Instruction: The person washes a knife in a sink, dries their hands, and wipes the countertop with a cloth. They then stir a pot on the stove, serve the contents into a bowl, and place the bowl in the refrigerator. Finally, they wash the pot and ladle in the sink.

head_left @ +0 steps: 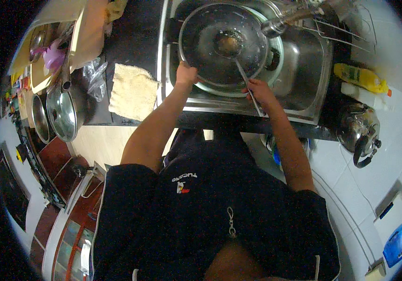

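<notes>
Over the sink (320, 70): left hand (186, 74) gripped pan (224, 44) rim; right hand (259, 90) clasped utensil (244, 75), mid-scrape at stuck residue. Next likely needs firmer scraping, rinsing.

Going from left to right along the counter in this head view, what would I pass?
Steel pots → clear plastic bag → pale cloth → left hand on the pan's rim → right hand holding a thin utensil → yellow bottle.

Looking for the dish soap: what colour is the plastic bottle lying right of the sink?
Yellow plastic bottle with an orange-red cap, in the head view.
</notes>
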